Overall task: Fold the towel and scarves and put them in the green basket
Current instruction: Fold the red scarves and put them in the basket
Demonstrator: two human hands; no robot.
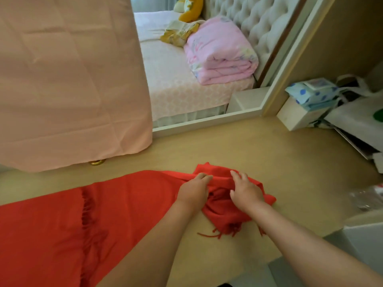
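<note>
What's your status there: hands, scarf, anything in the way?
Left hand grips the bunched end of the red scarf, right hand presses on it. Rest of it lies spread leftward. Green basket out of sight; nothing on top.

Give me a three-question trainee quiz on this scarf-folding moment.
1. True or false: the red scarf lies neatly folded in a square.
2. How many hands touch it? A: none. B: one. C: two.
3. Fill in: the hanging cloth at upper left is coloured ___.
Key: 1 false, it lies stretched out, one end bunched. 2 C, left hand and right hand. 3 pink.
</note>
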